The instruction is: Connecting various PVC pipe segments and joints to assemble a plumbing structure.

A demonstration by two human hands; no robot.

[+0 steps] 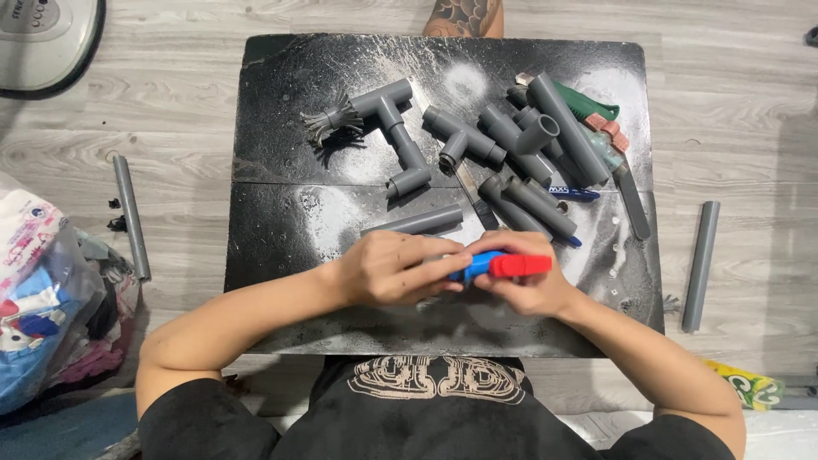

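- While both hands meet over the near middle of the bench (281, 255), a small blue-and-red tool (503, 266) sits between them, just above the black surface.
- Left hand (396, 271): fingers curled closed around the blue end, covering most of it; whether a grey pipe piece is also in this grip I cannot tell.
- Right hand (528, 285): fingers wrapped under and behind the red end, thumb side on top; closed on the tool, not spread.
- Red part pokes out to the right past the fingertips; blue part shows only as a short strip between the two hands.
- Handling, as a judgement: looks like hard plastic, light, stiff, smooth enough to slip if pinched only at the tip. Best hold seems to be around the body, one hand on each colour, as it is now.
- A short grey pipe (415, 221) lies just beyond the hands, apart from them.
- Farther off: a grey tee assembly (392, 115) at far centre-left, beside a bristled grey piece (328, 119).
- Far right: a heap of grey pipes and elbows (532, 162) on top of a green-handled tool (588, 102).
- Loose grey pipe lengths rest on the floor, one left (130, 217), one right (700, 266) of the bench.
- White dust streaks the bench top.
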